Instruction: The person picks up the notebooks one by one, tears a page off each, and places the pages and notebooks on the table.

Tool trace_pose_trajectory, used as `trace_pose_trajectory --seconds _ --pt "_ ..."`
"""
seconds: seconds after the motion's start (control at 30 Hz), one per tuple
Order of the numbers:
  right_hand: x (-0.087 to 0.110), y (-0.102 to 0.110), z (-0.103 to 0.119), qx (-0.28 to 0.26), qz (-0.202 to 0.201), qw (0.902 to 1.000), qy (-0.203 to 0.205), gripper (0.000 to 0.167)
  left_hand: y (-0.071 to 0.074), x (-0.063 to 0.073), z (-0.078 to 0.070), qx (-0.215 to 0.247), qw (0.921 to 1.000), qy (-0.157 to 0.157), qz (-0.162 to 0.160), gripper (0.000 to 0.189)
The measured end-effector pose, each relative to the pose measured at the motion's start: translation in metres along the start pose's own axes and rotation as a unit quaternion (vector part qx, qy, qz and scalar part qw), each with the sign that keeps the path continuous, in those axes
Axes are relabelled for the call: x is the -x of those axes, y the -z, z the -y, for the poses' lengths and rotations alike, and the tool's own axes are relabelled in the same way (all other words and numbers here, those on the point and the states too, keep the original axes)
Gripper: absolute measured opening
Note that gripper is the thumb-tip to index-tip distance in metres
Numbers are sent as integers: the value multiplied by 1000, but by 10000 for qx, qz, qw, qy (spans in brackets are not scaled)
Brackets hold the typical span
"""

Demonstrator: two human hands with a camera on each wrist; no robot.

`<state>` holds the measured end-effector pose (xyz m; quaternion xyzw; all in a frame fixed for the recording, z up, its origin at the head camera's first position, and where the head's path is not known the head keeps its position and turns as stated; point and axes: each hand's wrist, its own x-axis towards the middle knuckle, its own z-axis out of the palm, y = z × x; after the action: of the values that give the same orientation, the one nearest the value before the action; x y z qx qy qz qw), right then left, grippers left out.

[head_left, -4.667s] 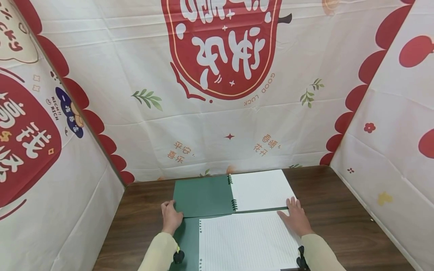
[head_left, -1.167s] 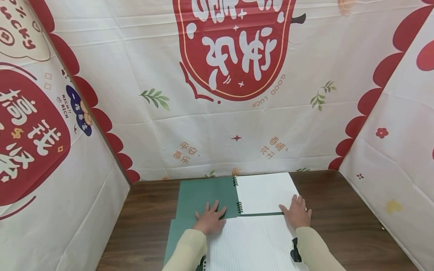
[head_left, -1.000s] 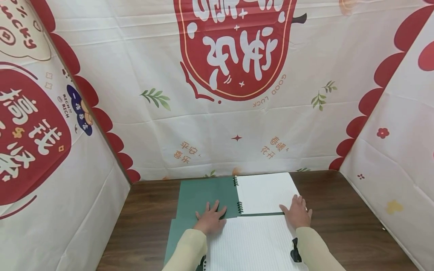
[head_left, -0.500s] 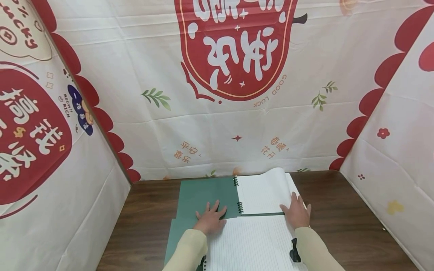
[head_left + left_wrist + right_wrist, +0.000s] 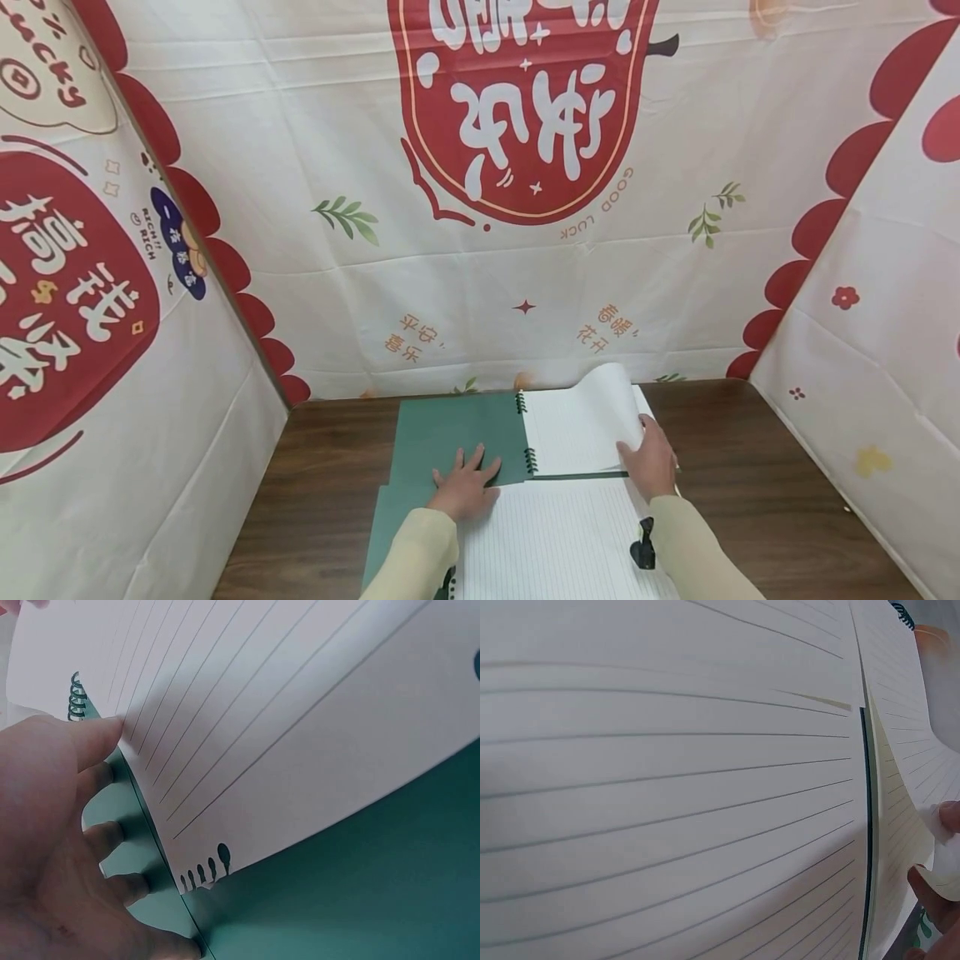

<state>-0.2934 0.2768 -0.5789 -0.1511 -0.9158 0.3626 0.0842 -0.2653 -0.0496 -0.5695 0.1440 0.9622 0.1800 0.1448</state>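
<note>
A spiral notebook (image 5: 558, 433) lies unfolded at the back of the table, its green cover (image 5: 450, 421) on the left and white pages on the right. My right hand (image 5: 652, 460) pinches the right edge of a page (image 5: 611, 400), which bows upward; the right wrist view shows thumb and fingers (image 5: 930, 900) on either side of the curled paper. With fingers spread, my left hand (image 5: 465, 487) rests flat on the green cover. Its thumb touches the edge of a lined sheet (image 5: 562, 533) with torn binding holes (image 5: 202, 871), lying in front of the notebook.
Under the lined sheet's left side is another green cover (image 5: 386, 521). Brown wooden table (image 5: 322, 492) shows on both sides. Printed cloth walls (image 5: 450, 292) enclose the table at the back, left and right.
My left hand has moved from the cover's left edge to rest on it. My right hand has gone from lying flat to pinching the page, whose right part has risen and curled leftward.
</note>
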Motion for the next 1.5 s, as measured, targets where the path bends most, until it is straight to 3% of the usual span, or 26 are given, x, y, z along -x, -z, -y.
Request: trace_pose_trajectory --seconds 0.17,0.3,0.47,0.6,0.8,1.0,1.5 --pt "-3 6 2 -595 172 9976 -294 79 0 0 0 19 10000 14 8 52" --pt "-6 12 4 -999 53 9940 -441 70 -1 0 1 20 10000 29 -5 52" --pt "-9 20 6 -1218 -202 9903 -633 60 -2 -1 2 4 10000 23 -42 52" --pt "-12 26 3 -1352 -184 9866 -897 56 -3 -1 3 15 10000 27 -49 52" --pt "-12 30 -3 -1311 -212 9855 -1058 47 -3 -1 2 36 10000 44 -40 52" --pt "-11 37 -8 -952 -37 9888 -1152 54 -1 0 1 60 10000 27 -54 52" --pt "-10 40 -20 -479 264 9930 -1047 47 2 3 -1 124 9999 14 -39 52"
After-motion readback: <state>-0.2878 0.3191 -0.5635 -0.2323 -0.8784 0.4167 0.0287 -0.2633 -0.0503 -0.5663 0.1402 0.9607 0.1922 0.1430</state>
